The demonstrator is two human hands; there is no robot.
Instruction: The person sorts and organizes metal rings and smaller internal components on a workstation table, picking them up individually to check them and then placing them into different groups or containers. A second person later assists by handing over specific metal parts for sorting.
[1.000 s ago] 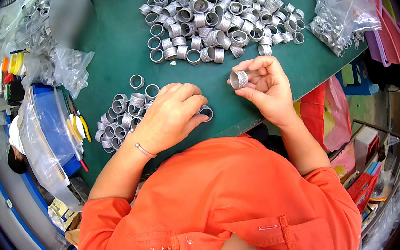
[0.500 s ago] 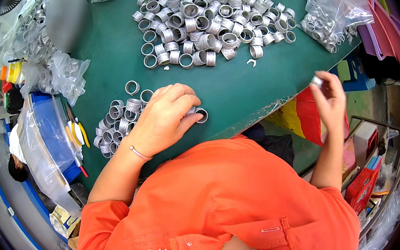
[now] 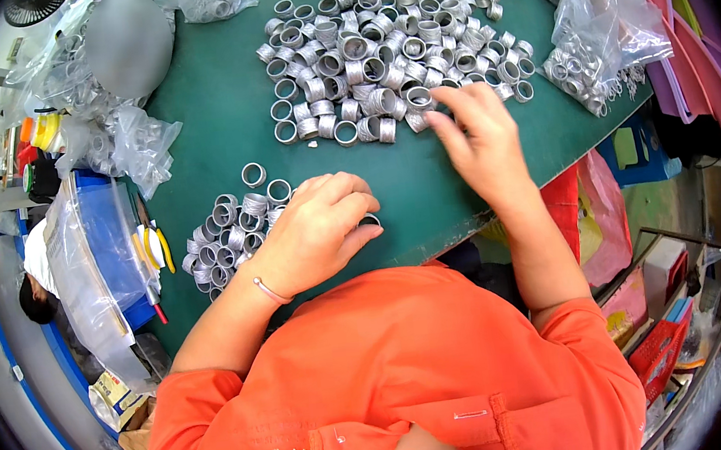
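On the green table, my left hand (image 3: 313,234) is palm-down with curled fingers. A silver metal ring (image 3: 369,220) peeks out between its thumb and fingertips; whether more rings are under the palm is hidden. Just left of this hand lies a small heap of similar rings (image 3: 226,239). My right hand (image 3: 484,146) reaches to the near edge of a large pile of textured silver rings (image 3: 378,56). Its thumb and forefinger are apart, beside a ring (image 3: 418,98) at the pile's edge, and nothing shows held between them.
Clear plastic bags of metal parts stand at the back right (image 3: 596,42) and back left (image 3: 137,143). A round grey disc (image 3: 129,45) rises at the back left. Yellow-handled pliers (image 3: 158,246) lie beside a blue tray (image 3: 108,243). Pink folders (image 3: 694,58) stand at the far right.
My right hand has swung from beyond the table's right edge to the large pile; the small pale thing it held is no longer seen. My left hand stays at the ring, fingers curled.
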